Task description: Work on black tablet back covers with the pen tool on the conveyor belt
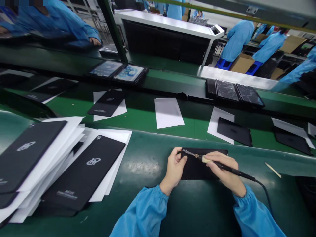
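A black tablet back cover lies flat on the dark green bench in front of me. My left hand rests curled against its left edge, thumb and fingers pinching the upper left corner. My right hand grips a soldering iron like a pen; its metal tip points left and touches the cover near that same corner. The iron's black cord trails off to the right.
Stacked black tablet covers interleaved with white sheets lie at my left. A green conveyor carries more covers and a white sheet. Lit tablets sit on the far shelf. People in blue coats work behind. A thin stick lies at right.
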Tool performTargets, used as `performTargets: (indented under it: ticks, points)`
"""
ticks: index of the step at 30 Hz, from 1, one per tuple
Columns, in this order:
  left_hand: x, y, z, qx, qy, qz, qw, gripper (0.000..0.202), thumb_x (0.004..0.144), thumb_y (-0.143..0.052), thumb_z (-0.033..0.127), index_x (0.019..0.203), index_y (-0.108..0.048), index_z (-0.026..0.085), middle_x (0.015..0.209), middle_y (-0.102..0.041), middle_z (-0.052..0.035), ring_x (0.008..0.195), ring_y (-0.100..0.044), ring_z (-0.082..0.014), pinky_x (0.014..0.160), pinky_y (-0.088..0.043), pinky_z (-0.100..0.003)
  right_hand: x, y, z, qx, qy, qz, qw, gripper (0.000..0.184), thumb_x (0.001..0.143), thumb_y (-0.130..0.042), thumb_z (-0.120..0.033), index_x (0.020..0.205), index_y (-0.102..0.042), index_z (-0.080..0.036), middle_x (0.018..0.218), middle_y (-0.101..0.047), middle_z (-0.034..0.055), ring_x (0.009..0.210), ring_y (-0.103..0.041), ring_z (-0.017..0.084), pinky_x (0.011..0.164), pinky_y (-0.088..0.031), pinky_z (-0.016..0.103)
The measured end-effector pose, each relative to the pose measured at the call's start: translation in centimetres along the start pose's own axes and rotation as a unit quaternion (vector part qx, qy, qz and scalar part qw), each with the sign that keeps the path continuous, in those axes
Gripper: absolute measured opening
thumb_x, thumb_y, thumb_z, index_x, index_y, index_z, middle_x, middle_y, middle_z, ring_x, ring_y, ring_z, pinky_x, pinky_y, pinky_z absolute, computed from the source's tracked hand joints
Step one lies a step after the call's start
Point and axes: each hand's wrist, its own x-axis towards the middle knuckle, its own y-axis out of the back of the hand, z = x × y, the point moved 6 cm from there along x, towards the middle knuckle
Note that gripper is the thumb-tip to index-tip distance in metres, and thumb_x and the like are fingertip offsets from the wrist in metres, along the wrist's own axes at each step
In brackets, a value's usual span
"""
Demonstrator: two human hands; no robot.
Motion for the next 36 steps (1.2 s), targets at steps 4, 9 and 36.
performTargets:
  ticks: [4, 9, 36]
  points:
    - [0.0, -0.1, 0.0, 0.004, -0.005, -0.006, 1.000, 0.026, 0.079, -0.073, 0.023, 0.099, -0.056, 0.019, 0.078, -0.073, -0.0008, 0.069, -0.069, -0.0150, 0.063, -0.050, -0.023, 0.0, -0.2, 0.2, 0.006, -0.001, 0.000, 1.000, 0.014, 0.092, -0.066, -0.019, 0.099, -0.078, -0.023, 0.092, -0.076, 0.0064, 0.085, -0.072, 0.020, 0.075, -0.061, 0.032]
    - [0.1, 0.1, -0.3, 0.009, -0.006, -0.009, 1.000, 0.025, 0.080, -0.071, 0.023, 0.100, -0.055, 0.019, 0.078, -0.074, -0.0012, 0.069, -0.069, -0.0154, 0.063, -0.049, -0.023, 0.1, -0.5, 0.5, 0.013, 0.000, -0.002, 1.000, 0.015, 0.091, -0.067, -0.018, 0.100, -0.077, -0.023, 0.093, -0.076, 0.0054, 0.086, -0.072, 0.019, 0.076, -0.061, 0.031]
    - [0.1, 0.1, -0.5, -0.009, 0.006, 0.001, 1.000, 0.027, 0.078, -0.073, 0.025, 0.098, -0.055, 0.020, 0.076, -0.074, -0.0002, 0.063, -0.068, -0.0147, 0.062, -0.051, -0.024, -3.5, -1.6, 1.2, -0.010, -0.016, 0.109, 0.994, 0.018, 0.091, -0.064, -0.014, 0.101, -0.075, -0.023, 0.089, -0.075, 0.0027, 0.078, -0.073, 0.019, 0.072, -0.061, 0.033]
